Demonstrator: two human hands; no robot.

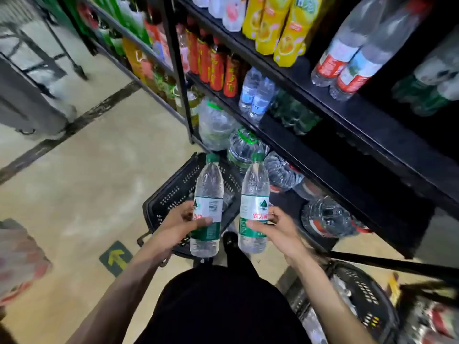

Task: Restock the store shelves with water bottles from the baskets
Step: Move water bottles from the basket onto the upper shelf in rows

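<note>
Left hand [182,223] and right hand [275,228] each clasp an upright water bottle [208,194] mid-label

Bare forearms, no sleeves; black clothing [223,306]; apparently black shoe [229,240].

Beige, glossy floor [87,189], scuffed and washed with pale glare toward the upper left. Crossed on a slant by a dark worn strip [74,125] running from the left edge up toward the foot of the shelves. Stuck flat near the lower middle, a green square sticker [116,257] with a yellow arrow. Along the right, black metal shelves [347,120] in tiers, dim underneath, held at the near corner by a thin black upright post [179,70]. Further black shelving [119,28] beyond, receding toward the top. At upper left, thin dark metal legs [72,53] on the floor and a grey blurred bulk [32,108] just beside — too smeared to name.
</note>
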